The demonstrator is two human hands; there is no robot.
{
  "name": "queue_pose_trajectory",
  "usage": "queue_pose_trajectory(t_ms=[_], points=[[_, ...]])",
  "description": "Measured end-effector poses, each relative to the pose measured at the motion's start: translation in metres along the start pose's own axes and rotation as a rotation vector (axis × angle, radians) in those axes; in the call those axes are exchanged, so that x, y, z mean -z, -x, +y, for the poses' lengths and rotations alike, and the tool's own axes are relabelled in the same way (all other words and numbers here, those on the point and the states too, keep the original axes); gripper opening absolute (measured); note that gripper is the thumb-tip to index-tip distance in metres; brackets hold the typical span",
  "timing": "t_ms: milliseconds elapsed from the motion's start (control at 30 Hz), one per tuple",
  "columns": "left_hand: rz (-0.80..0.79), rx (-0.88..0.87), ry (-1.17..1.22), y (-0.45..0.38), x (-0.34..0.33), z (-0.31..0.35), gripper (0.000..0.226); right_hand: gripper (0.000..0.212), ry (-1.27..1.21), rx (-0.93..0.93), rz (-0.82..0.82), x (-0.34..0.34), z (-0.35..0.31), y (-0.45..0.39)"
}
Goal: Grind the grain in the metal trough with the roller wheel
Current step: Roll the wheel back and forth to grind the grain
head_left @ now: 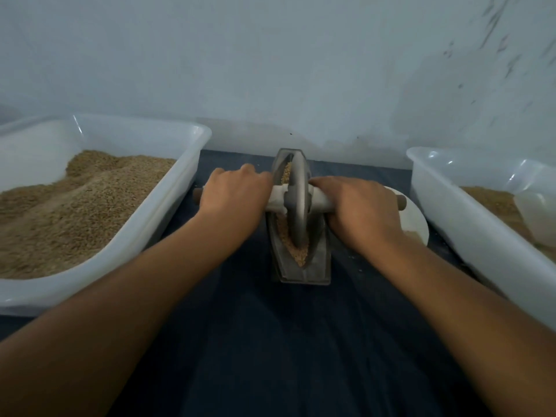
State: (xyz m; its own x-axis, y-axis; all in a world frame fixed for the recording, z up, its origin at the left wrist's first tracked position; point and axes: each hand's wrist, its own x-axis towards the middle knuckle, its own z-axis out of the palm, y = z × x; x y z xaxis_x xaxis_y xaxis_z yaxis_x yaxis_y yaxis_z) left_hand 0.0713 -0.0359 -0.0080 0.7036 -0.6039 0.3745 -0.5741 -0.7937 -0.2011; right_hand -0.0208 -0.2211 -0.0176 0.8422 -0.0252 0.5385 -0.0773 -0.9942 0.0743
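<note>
Grinding is under way at frame centre: left hand (233, 194) and right hand (361, 206) each grip the axle of the roller wheel (298, 203), which stands in the metal trough (319, 260) on grain (298, 251). Next, I judge, an even roll along the trough.

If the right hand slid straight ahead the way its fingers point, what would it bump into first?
Probably the roller wheel. The right hand grips the handle with knuckles angled forward-left, beside the wheel's disc in the metal trough. Depth is unclear.
</note>
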Motion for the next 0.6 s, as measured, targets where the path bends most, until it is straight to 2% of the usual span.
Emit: queue_pose_trajectory(t_ms=[200,400,600], points=[[0.001,-0.038,-0.021,0.006,0.008,0.004,0.027,0.048,0.006,0.014,0.049,0.007,0.002,0.019],[0.028,-0.019,-0.015,-0.019,-0.004,0.006,0.026,0.057,0.002,-0.024,-0.036,-0.013,0.011,-0.004],[0.12,0.042,-0.022,-0.046,-0.029,0.002,0.026,0.053,0.027,-0.024,-0.115,-0.033,0.026,-0.05]])
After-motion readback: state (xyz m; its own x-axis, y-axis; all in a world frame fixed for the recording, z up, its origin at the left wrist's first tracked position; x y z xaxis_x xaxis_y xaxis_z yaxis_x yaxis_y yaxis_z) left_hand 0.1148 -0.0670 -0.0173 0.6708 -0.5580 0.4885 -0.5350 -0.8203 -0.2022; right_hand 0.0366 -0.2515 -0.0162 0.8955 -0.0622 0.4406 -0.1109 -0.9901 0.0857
